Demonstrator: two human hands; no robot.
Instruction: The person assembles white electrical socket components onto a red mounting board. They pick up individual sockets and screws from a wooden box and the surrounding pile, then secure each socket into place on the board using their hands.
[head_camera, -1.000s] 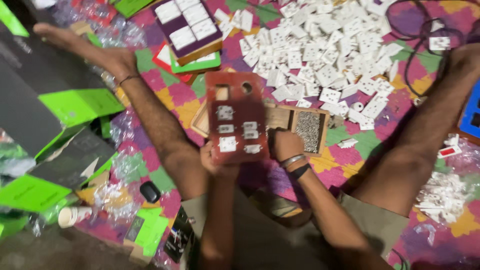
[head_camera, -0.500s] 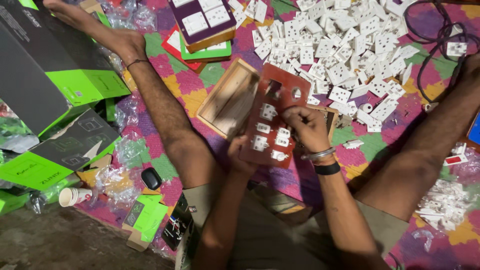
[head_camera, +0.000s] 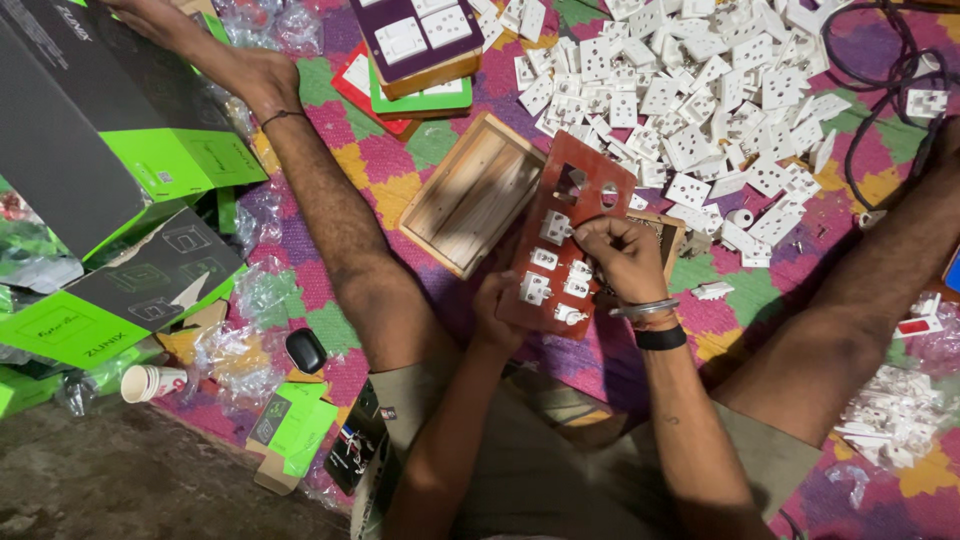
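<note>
Hands meet over a reddish-brown switch plate (head_camera: 570, 245) held tilted above the person's lap, between the outstretched legs. The left hand (head_camera: 500, 315) is closed around the plate's near-left edge, gripping it from below, while the right hand (head_camera: 622, 258) curls over its right side, fingers pinched on a small white switch module (head_camera: 556, 226) seated near the plate's middle; a metal bangle and a dark band sit on that wrist. Several more white modules fill the plate's near half, and its far end shows open cut-outs. Just beside the plate to the left, an empty wooden box (head_camera: 470, 195) lies on the patchwork mat (head_camera: 400, 140) covering the floor. Farther off, a big heap of loose white switch parts (head_camera: 700, 100) spreads across the mat's far right, and a finished purple-faced board (head_camera: 425, 35) rests on a stack of red and green ones at the far edge. Green-and-black cartons (head_camera: 110, 150) crowd the left side, with a paper cup (head_camera: 150, 382) and a small black case (head_camera: 306, 350) near them.
</note>
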